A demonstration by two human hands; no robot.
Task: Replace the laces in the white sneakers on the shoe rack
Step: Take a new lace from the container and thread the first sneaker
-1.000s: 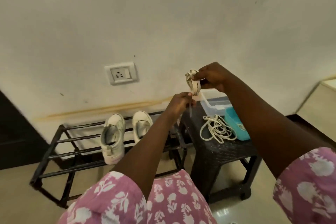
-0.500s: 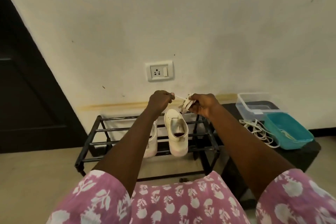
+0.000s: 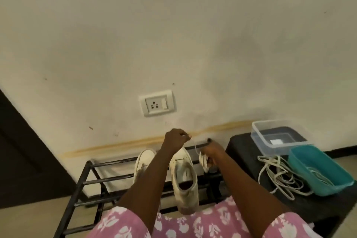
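Observation:
Two white sneakers without laces stand on the black shoe rack (image 3: 90, 181): the left sneaker (image 3: 144, 162) is partly behind my left forearm, the right sneaker (image 3: 185, 179) shows its open top. My right hand (image 3: 211, 152) grips a coiled white lace (image 3: 203, 162) above the rack's right end. My left hand (image 3: 174, 139) pinches the free end of that lace, and a short strand runs between the two hands.
A black stool (image 3: 239, 141) to the right of the rack carries a clear plastic box (image 3: 278, 135), a teal tub (image 3: 316, 168) with lace inside, and a loose pile of white laces (image 3: 278, 174). A wall socket (image 3: 157, 105) sits above the rack. Dark door at left.
The view swung from the stool to the rack. Both hands came down over the sneakers, and my left hand has drawn the lace end away from the coil.

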